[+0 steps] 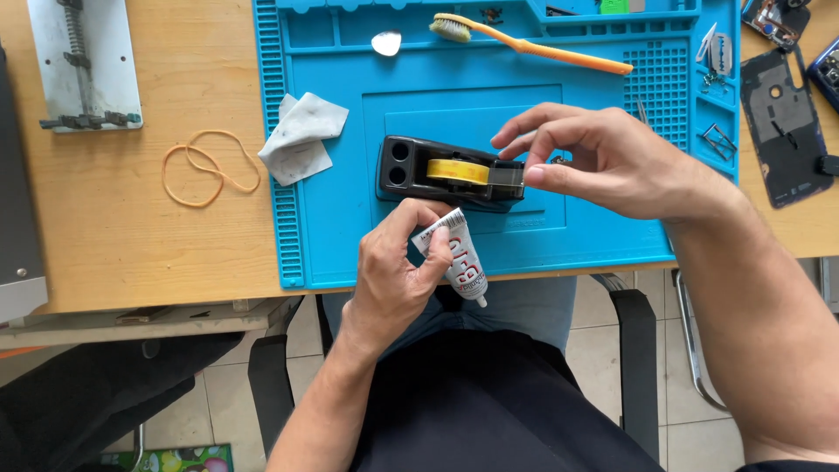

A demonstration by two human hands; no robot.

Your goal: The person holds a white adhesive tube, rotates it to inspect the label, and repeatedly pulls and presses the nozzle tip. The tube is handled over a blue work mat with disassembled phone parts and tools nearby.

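A black tape dispenser (411, 170) with a yellow tape roll (457, 171) lies on the blue work mat (350, 245). My right hand (603, 162) reaches in from the right, its thumb and forefinger pinched at the dispenser's cutter end. My left hand (393, 271) is at the mat's near edge, closed around a small white glue tube (461, 258) with red lettering, cap end pointing toward me.
An orange toothbrush (533, 44) and a small pick (385, 41) lie at the mat's far side. White wipes (299, 138) and rubber bands (208, 166) sit left. A metal jig (86, 65) is far left. Phone parts (786, 122) and tweezers (712, 52) sit right.
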